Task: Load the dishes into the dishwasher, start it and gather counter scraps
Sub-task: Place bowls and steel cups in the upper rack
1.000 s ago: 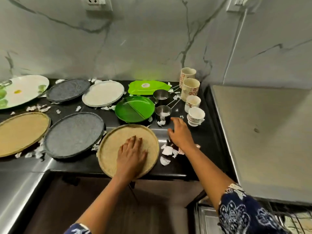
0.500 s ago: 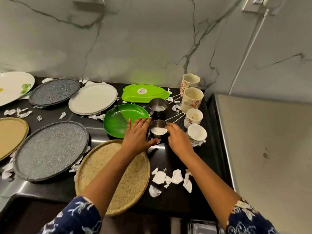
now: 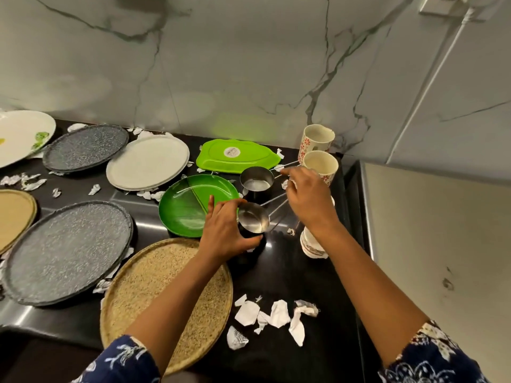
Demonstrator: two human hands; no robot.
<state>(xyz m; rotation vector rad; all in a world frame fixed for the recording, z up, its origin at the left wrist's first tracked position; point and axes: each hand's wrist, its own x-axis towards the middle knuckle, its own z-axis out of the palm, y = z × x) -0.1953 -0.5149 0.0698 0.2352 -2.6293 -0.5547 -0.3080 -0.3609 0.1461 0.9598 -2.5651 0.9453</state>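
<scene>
We look down on a black counter set against a marbled wall, with a pale steel surface just to its right. Nearest us lie the biggest dishes: a woven tan plate at the front edge, partly under the left forearm, and a large grey plate just beside it on the left. Behind them we see a smaller grey plate, a white plate and a round green plate, with a leaf-shaped green tray near the wall. A patterned white plate and another tan plate are cut off by the left edge.

Two tall flowered mugs stand at the back right, and a stack of small cups sits half hidden behind the right wrist.

The left hand has its fingers curled round the nearer steel cup, which is tilted beside the green plate. The farther steel cup stands upright behind it. The right hand reaches over the wire handles with its forefinger toward the farther cup's handle; we cannot tell whether it grips anything.

Torn paper scraps lie clustered on the counter to the right of the woven plate, and more are scattered among the dishes.
</scene>
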